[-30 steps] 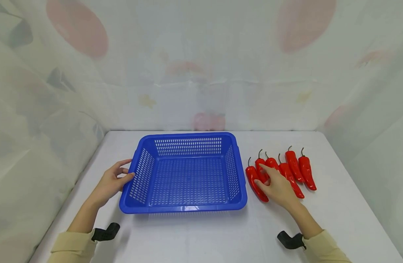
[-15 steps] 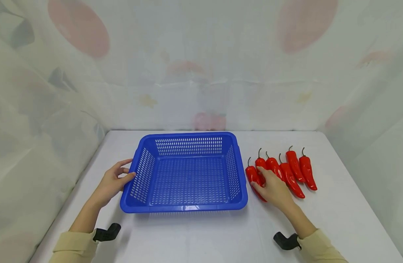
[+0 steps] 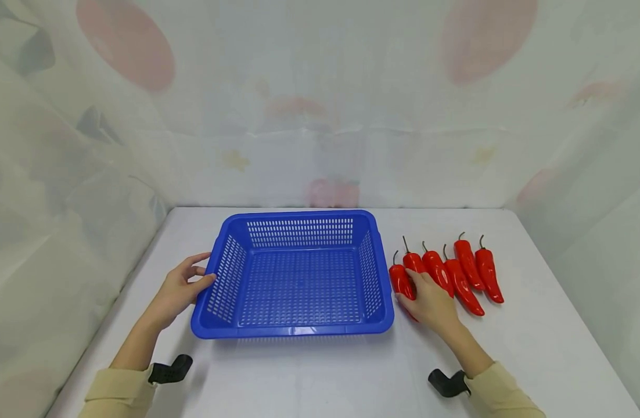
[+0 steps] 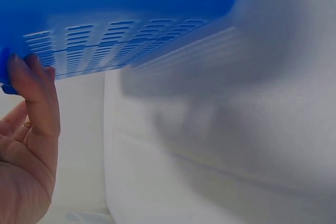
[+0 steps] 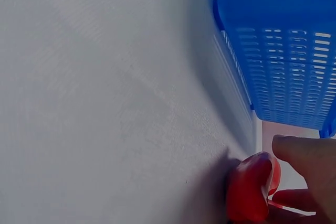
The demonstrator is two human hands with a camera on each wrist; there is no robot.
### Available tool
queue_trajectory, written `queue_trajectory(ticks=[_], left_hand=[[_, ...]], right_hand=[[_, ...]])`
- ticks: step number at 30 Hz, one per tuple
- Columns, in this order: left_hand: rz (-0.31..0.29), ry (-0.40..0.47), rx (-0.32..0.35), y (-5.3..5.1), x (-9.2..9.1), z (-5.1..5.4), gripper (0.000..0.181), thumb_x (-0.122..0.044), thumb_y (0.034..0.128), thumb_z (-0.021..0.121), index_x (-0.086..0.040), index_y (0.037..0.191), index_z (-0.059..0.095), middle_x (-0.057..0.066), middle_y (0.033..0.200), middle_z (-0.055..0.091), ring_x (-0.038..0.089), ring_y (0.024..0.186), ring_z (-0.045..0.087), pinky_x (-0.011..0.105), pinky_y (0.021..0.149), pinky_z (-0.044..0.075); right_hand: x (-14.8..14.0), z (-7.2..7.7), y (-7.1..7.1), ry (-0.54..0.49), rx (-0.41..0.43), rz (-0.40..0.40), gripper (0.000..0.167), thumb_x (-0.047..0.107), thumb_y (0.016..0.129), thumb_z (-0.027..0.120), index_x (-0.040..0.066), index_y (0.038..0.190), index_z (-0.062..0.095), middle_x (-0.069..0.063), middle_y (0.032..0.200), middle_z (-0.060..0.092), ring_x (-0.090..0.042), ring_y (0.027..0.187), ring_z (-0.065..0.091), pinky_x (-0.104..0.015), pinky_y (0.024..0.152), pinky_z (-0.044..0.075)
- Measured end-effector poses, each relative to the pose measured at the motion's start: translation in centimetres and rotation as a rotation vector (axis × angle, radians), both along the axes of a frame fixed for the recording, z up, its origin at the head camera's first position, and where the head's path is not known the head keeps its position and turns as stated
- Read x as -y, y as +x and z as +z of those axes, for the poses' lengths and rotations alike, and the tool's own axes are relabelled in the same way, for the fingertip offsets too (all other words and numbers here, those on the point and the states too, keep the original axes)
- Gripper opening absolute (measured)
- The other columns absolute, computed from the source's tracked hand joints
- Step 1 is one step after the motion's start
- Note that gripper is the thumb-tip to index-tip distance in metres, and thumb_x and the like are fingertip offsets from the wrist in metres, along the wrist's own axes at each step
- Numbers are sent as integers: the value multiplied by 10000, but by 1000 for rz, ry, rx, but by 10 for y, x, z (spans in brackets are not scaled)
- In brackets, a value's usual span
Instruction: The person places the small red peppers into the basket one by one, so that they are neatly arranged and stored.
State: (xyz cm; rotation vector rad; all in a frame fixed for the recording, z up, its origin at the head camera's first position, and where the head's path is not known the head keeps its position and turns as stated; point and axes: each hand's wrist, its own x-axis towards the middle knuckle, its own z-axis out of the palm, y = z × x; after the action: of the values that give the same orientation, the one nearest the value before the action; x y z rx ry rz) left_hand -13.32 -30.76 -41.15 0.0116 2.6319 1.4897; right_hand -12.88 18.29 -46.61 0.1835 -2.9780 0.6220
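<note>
A blue plastic basket (image 3: 299,331) with slotted walls stands on the white table. My left hand (image 3: 176,290) holds its left rim, thumb on top. In the left wrist view, fingers (image 4: 39,98) touch the basket's outer wall (image 4: 105,35). My right hand (image 3: 430,302) curls round the leftmost red chili pepper (image 3: 400,278), thumb along its left side. Under that hand lies part of a second chili pepper (image 3: 413,261). In the right wrist view, the pepper's tip end (image 5: 249,192) shows below the thumb; the finger contact is partly hidden.
Several more red chili peppers (image 3: 461,284) lie side by side to the right of my right hand, stems pointing away. The basket's right wall (image 5: 289,72) rises close beside the right hand. A pale patterned sheet (image 3: 320,145) hangs behind and around the table (image 3: 320,383).
My right hand has moved slightly left and down, its thumb coming to the leftmost pepper's left side. The second pepper's stem end has shifted left. The left hand and basket stay put.
</note>
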Motion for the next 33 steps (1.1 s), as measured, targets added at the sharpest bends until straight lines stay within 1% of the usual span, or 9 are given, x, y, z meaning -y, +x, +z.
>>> queue_trajectory(ticks=[3, 6, 11, 15, 20, 26, 33], left_hand=[[0, 0, 0, -1, 0, 0, 639, -250, 917, 570, -77, 1441, 246, 250, 1097, 529, 183, 755, 657, 318, 603, 570], [1, 2, 3, -1, 1, -1, 635, -234, 918, 569, -73, 1440, 245, 250, 1096, 530, 184, 754, 657, 317, 598, 570], [2, 2, 4, -2, 1, -1, 630, -230, 920, 566, -73, 1439, 246, 248, 1097, 529, 189, 758, 658, 318, 599, 570], [1, -1, 2, -1, 1, -1, 634, -237, 919, 567, -73, 1440, 245, 249, 1097, 530, 192, 761, 658, 318, 601, 570], [2, -1, -1, -1, 0, 0, 633, -240, 917, 570, -73, 1437, 250, 250, 1093, 532, 195, 760, 661, 319, 603, 570], [-3, 6, -7, -1, 0, 1, 627, -232, 917, 572, -72, 1434, 256, 252, 1082, 532, 189, 751, 661, 316, 598, 570], [-3, 6, -7, -1, 1, -1, 627, -231, 919, 567, -74, 1437, 251, 249, 1088, 532, 187, 751, 660, 313, 595, 569]], right_hand=[[2, 0, -1, 24, 16, -7, 672, 306, 755, 733, 11, 1302, 478, -226, 1106, 585, -338, 868, 620, -488, 693, 549], [4, 1, -2, 40, 29, -11, 689, 311, 753, 734, 9, 1312, 467, -245, 1142, 575, -366, 865, 624, -496, 674, 548], [7, 2, -2, 55, 38, -15, 695, 312, 757, 731, 12, 1322, 459, -258, 1196, 557, -410, 949, 607, -522, 688, 538], [9, 2, -1, 53, 44, -18, 691, 307, 758, 733, 27, 1327, 457, -250, 1193, 562, -398, 948, 610, -514, 677, 543], [9, 2, -1, 29, 42, -25, 695, 295, 750, 742, 27, 1325, 459, -251, 1196, 558, -388, 931, 615, -504, 664, 547], [8, 1, 1, -15, 12, -11, 689, 278, 748, 746, 12, 1317, 463, -239, 1176, 572, -367, 940, 616, -489, 682, 550], [7, 8, 1, -91, -17, -2, 662, 234, 754, 736, 21, 1315, 458, -210, 1134, 588, -336, 976, 597, -483, 736, 544]])
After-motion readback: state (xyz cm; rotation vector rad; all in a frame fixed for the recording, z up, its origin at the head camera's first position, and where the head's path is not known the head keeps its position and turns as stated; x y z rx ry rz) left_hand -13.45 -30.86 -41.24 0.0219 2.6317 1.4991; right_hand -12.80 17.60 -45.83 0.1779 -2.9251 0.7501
